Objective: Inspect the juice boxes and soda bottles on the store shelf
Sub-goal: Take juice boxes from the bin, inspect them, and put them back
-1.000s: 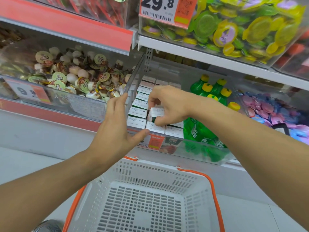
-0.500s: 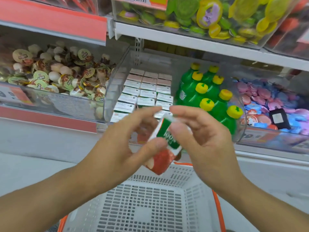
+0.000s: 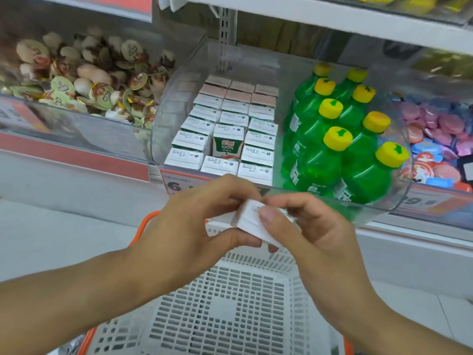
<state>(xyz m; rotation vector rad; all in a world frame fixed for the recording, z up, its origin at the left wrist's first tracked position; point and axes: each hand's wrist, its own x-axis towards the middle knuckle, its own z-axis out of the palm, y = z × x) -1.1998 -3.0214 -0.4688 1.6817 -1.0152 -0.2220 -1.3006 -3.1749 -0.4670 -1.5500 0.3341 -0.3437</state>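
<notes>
Above the basket [image 3: 179, 316], just off the front edge of the clear bin [image 3: 179, 80], the juice box [image 3: 252, 220] is being pinched between both hands, left hand [image 3: 194, 226] gripping its near end and right hand [image 3: 307, 231] thumbing its top face. With only fingertips holding it, the box is risking a slip down into the basket, or a squeeze denting the carton.

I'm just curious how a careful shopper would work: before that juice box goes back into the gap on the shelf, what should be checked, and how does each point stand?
1. Grip: left hand and right hand both pinch the juice box: ok.
2. Printed top panel faces up toward the camera: ok.
3. Print readable: blurred, cannot tell.
4. Gap in the middle column of the clear bin is open: ok.
5. Green soda bottles stand upright beside the boxes: ok.
6. Basket sits below the hands to catch a drop: ok.
</notes>
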